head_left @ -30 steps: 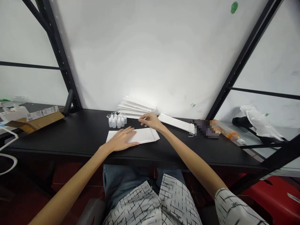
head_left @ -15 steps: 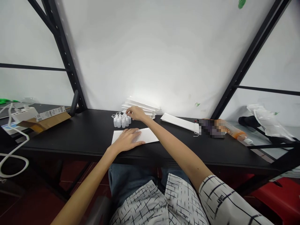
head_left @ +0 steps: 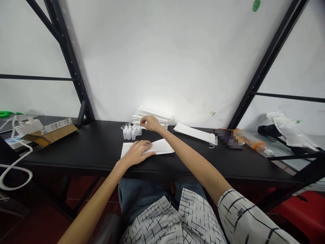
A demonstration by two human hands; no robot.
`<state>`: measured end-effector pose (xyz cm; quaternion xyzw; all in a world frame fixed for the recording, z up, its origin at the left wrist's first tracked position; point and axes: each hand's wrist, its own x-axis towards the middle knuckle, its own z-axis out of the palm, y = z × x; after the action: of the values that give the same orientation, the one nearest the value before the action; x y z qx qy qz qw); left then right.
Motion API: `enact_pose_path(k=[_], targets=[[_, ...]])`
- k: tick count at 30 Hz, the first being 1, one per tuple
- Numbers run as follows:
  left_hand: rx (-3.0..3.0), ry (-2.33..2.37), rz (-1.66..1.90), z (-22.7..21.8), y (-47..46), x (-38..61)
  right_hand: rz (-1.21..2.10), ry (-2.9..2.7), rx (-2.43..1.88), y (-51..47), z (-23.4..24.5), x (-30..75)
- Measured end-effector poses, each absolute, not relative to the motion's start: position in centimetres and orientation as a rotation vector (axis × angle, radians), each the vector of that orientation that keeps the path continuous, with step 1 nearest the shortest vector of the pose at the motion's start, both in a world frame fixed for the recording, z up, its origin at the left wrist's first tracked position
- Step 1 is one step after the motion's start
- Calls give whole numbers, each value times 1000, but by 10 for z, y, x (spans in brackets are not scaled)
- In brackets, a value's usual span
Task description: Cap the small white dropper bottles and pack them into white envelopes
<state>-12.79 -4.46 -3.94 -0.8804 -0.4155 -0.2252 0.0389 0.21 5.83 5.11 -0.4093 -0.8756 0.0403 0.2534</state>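
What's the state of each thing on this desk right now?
Left hand: spread flat, pressing on the padded envelope.
White padded envelope: lying flat under the left hand.
Right hand: curled at the bottles; whether it grips one is hard to tell.
Small white plastic bottles: upright, bunched together.
Stack of white envelopes: piled, slightly fanned, behind the bottles.
Single white envelope: lying flat, off to the right.

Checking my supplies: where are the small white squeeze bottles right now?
In the head view, the small white squeeze bottles stand clustered on the black table, just left of the right hand and behind the white envelope under the left hand.
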Motion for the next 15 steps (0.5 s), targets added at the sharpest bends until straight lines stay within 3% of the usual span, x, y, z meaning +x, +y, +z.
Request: enact_pose_path(k=[15], targets=[[-2622,-1358,-847,-41,-43,-131,810,-1670,-998,33,43,146]])
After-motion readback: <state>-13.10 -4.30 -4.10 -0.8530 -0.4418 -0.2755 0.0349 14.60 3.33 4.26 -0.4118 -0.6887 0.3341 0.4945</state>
